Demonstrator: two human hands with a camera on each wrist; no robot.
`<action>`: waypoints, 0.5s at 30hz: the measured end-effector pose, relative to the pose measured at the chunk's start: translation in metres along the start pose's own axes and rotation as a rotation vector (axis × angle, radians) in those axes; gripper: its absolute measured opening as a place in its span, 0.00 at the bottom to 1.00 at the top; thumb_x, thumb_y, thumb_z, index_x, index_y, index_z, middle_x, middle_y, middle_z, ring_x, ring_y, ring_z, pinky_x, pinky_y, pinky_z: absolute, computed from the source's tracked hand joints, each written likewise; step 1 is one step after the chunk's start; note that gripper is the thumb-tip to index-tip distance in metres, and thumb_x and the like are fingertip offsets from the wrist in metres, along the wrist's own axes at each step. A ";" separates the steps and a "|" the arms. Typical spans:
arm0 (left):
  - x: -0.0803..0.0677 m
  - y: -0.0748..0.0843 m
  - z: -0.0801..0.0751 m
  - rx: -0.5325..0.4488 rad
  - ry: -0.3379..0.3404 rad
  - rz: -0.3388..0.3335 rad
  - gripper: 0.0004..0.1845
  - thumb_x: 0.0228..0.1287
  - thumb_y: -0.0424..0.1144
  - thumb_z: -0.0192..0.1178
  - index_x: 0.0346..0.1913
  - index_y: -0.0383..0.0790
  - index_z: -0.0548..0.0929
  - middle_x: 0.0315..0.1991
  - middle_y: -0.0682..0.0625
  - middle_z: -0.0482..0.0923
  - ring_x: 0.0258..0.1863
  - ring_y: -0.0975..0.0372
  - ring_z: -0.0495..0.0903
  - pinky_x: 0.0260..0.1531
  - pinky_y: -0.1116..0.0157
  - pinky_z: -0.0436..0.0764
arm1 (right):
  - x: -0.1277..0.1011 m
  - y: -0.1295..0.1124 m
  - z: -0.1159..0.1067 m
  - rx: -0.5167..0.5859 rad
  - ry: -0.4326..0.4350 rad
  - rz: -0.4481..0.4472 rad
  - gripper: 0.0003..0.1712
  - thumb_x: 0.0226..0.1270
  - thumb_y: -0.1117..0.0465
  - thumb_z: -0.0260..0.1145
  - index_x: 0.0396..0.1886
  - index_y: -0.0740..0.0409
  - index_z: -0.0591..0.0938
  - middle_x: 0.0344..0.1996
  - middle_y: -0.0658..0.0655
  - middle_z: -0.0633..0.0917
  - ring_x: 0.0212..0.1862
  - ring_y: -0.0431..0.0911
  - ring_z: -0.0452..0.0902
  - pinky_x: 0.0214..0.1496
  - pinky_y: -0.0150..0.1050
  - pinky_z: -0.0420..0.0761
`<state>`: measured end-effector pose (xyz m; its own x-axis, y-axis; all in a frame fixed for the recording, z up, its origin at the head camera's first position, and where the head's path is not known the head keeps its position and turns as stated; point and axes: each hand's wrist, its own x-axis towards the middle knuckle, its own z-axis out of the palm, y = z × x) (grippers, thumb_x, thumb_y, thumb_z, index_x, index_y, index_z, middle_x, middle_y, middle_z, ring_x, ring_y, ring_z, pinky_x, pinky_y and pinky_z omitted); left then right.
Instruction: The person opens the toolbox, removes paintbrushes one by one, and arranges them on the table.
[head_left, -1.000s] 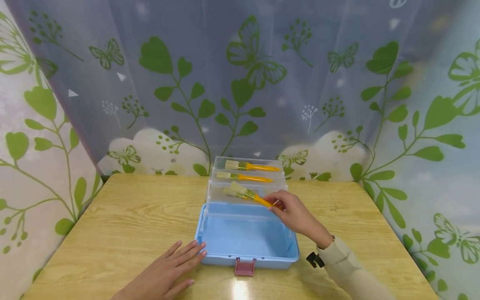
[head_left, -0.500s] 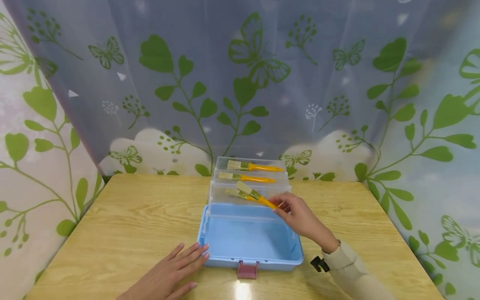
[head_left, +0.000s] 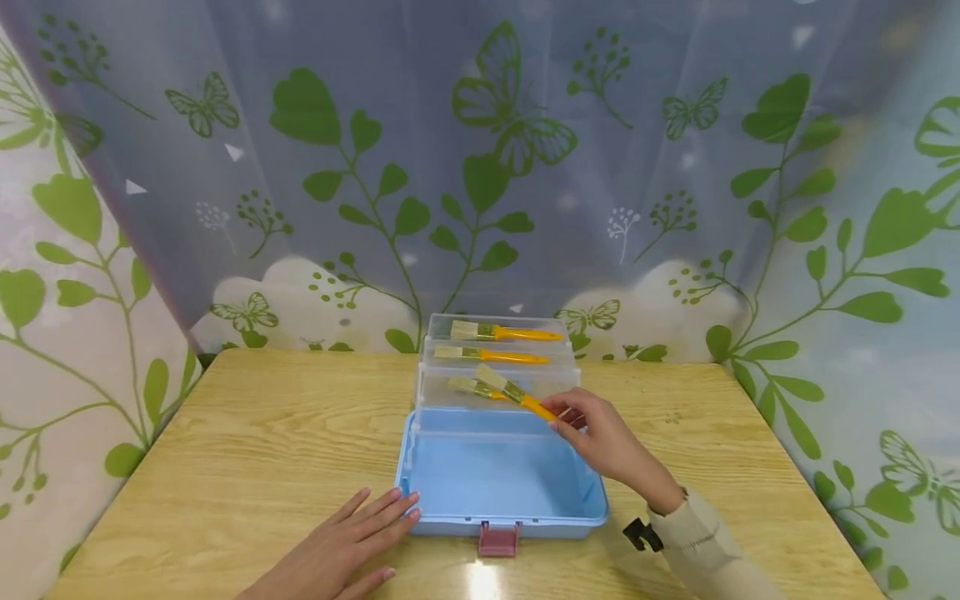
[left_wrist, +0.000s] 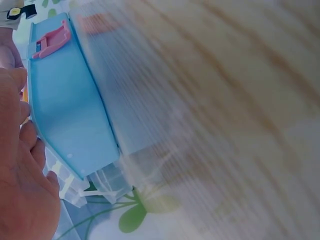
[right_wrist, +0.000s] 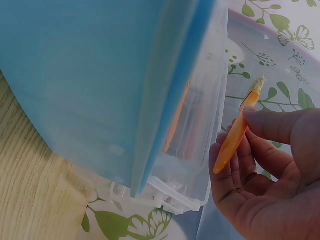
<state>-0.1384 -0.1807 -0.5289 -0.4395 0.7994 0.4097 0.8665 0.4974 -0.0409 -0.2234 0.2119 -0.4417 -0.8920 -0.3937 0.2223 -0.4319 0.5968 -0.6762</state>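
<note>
A wooden table (head_left: 225, 433) stands before a leaf-and-butterfly printed curtain (head_left: 480, 167).

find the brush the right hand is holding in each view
Head: the held brush lies mid-frame, angled over the nearest clear tray, its handle end in the right hand.
Left wrist: not in it.
Right wrist: it stands right of centre, pinched by the fingers.
Shared landmark: the blue box.

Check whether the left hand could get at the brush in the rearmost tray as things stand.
Probably yes. The left hand lies flat on the table beside the blue box, holding nothing. The rearmost tray is open on top, and its brush lies uncovered; only the lower trays lie between.
</note>
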 end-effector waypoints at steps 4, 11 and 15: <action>-0.001 0.001 0.000 0.011 0.000 0.003 0.42 0.66 0.49 0.67 0.78 0.39 0.64 0.76 0.44 0.65 0.82 0.60 0.47 0.79 0.65 0.31 | -0.004 -0.001 -0.001 0.002 0.023 0.009 0.16 0.70 0.69 0.67 0.56 0.62 0.84 0.43 0.56 0.84 0.41 0.45 0.82 0.44 0.37 0.85; 0.000 0.000 -0.001 0.020 -0.012 0.006 0.41 0.67 0.50 0.66 0.78 0.40 0.64 0.76 0.44 0.65 0.81 0.59 0.49 0.79 0.64 0.31 | -0.009 0.000 -0.003 0.009 0.059 0.013 0.16 0.69 0.69 0.68 0.55 0.62 0.85 0.42 0.55 0.84 0.42 0.46 0.83 0.43 0.36 0.85; 0.000 0.000 -0.001 0.016 -0.008 0.009 0.40 0.68 0.50 0.66 0.78 0.40 0.64 0.77 0.45 0.64 0.82 0.60 0.48 0.79 0.64 0.32 | -0.013 0.005 -0.004 0.010 0.081 0.003 0.17 0.68 0.70 0.69 0.55 0.62 0.85 0.40 0.54 0.84 0.41 0.46 0.84 0.43 0.35 0.85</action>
<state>-0.1380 -0.1810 -0.5281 -0.4334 0.8068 0.4016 0.8668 0.4952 -0.0594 -0.2144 0.2227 -0.4453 -0.9011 -0.3343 0.2761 -0.4286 0.5909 -0.6835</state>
